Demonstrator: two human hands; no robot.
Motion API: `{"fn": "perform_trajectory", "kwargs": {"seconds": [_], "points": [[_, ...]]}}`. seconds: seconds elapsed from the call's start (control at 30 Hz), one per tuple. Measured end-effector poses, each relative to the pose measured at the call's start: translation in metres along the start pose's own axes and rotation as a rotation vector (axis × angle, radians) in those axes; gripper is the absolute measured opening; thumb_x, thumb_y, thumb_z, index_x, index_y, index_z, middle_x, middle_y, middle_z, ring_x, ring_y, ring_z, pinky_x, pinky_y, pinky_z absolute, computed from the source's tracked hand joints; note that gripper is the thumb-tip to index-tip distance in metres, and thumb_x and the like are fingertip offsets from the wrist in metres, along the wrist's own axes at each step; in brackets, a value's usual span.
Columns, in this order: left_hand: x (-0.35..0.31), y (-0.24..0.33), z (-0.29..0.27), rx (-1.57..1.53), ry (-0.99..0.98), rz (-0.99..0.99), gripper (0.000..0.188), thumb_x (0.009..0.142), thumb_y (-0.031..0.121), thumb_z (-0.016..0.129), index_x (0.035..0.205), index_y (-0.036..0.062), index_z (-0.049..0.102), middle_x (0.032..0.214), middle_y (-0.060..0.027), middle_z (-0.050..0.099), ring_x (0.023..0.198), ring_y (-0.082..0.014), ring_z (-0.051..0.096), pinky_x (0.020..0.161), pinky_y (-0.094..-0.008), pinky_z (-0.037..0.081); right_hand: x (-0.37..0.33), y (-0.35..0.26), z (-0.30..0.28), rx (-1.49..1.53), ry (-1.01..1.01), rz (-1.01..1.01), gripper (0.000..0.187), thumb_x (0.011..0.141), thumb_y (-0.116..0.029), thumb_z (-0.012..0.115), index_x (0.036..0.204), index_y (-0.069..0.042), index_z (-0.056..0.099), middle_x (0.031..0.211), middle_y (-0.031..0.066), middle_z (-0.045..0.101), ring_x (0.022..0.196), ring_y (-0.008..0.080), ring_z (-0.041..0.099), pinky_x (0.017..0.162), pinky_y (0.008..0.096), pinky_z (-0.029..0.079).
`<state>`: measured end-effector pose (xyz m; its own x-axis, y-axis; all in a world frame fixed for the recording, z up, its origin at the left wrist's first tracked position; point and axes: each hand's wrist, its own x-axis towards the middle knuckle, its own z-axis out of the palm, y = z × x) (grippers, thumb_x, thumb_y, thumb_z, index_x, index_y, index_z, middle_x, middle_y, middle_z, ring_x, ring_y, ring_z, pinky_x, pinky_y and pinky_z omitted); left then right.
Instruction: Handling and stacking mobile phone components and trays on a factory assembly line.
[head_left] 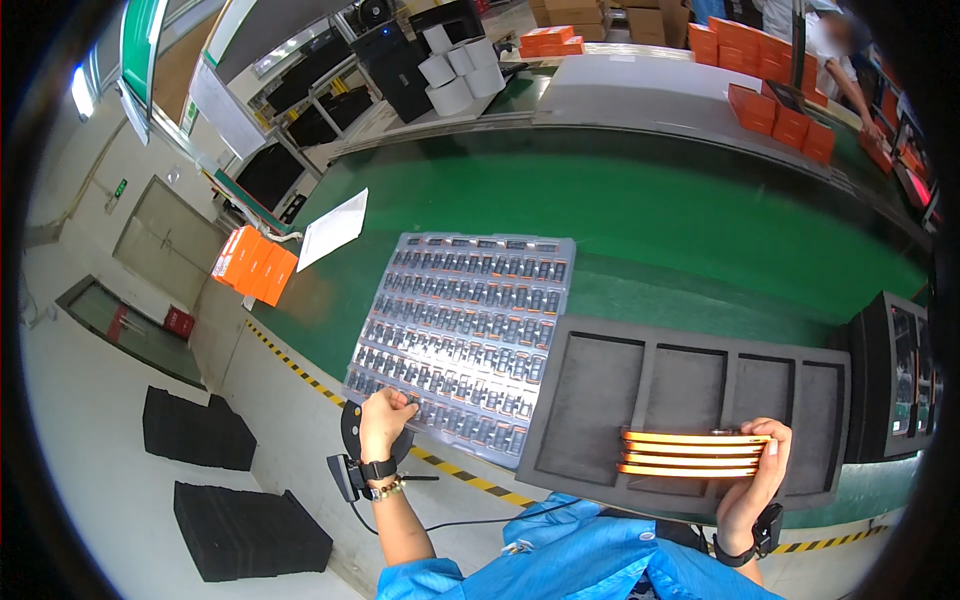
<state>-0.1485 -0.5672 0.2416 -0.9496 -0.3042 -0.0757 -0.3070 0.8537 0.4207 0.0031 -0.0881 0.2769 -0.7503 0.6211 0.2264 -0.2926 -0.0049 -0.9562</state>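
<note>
My right hand [762, 478] grips one end of a stack of thin, phone-sized slabs with bright orange edges [690, 455]. It holds them level over the near part of a dark grey foam tray [733, 375] with rectangular recesses. At the near left corner of a clear plastic tray [484, 242], my left hand [385, 418] has its thumb and fingers pinched together. Rows of small dark parts [480, 323], some with orange bits, fill that clear tray. Whatever the left fingertips may hold is too small to tell.
Orange boxes [254, 265] and a white sheet [334, 229] lie on the green table [690, 210] at left. Black foam holders [890, 375] stand at right. Behind are paper rolls [450, 97], more orange boxes [745, 48] and another person's arm [850, 92]. Black foam stacks [250, 530] sit lower left.
</note>
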Motion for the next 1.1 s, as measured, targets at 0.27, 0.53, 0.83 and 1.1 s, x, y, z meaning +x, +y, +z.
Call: {"fn": "perform_trajectory", "kwargs": {"seconds": [0.27, 0.53, 0.83, 1.1], "points": [[-0.006, 0.013, 0.002, 0.047, 0.07, -0.059, 0.029, 0.071, 0.016, 0.088, 0.089, -0.0019, 0.074, 0.077, -0.0112, 0.075, 0.071, -0.0186, 0.072, 0.069, -0.0329, 0.056, 0.0, 0.0, -0.001, -0.041, -0.02, -0.005, 0.026, 0.107, -0.029, 0.041, 0.102, -0.006, 0.052, 0.102, 0.0092, 0.053, 0.1, 0.0169, 0.053, 0.093, 0.0315, 0.042], [0.003, 0.001, 0.002, 0.034, 0.032, -0.088, 0.027, 0.071, 0.016, 0.088, 0.085, -0.0019, 0.074, 0.078, -0.0109, 0.075, 0.071, -0.0183, 0.071, 0.069, -0.0324, 0.056, 0.0, -0.002, -0.001, -0.035, -0.023, -0.013, 0.024, 0.105, -0.023, 0.04, 0.102, -0.003, 0.053, 0.103, 0.0115, 0.053, 0.097, 0.0176, 0.055, 0.092, 0.0324, 0.044], [-0.035, 0.049, -0.018, -0.083, 0.188, -0.007, 0.025, 0.075, 0.012, 0.086, 0.091, -0.0015, 0.073, 0.082, -0.0116, 0.076, 0.073, -0.0188, 0.072, 0.071, -0.0313, 0.056, 0.002, -0.001, 0.003, -0.008, -0.035, -0.018, 0.025, 0.105, -0.023, 0.041, 0.1, -0.002, 0.053, 0.101, 0.0118, 0.054, 0.096, 0.0178, 0.054, 0.091, 0.0319, 0.043], [-0.068, 0.198, 0.021, -0.397, -0.158, 0.595, 0.022, 0.08, 0.01, 0.084, 0.096, 0.0002, 0.074, 0.085, -0.0088, 0.075, 0.075, -0.0137, 0.069, 0.072, -0.0283, 0.055, 0.003, 0.004, -0.002, -0.017, -0.01, -0.057, 0.025, 0.105, -0.023, 0.044, 0.097, -0.001, 0.055, 0.098, 0.0129, 0.056, 0.095, 0.0197, 0.056, 0.089, 0.0328, 0.045]]}}
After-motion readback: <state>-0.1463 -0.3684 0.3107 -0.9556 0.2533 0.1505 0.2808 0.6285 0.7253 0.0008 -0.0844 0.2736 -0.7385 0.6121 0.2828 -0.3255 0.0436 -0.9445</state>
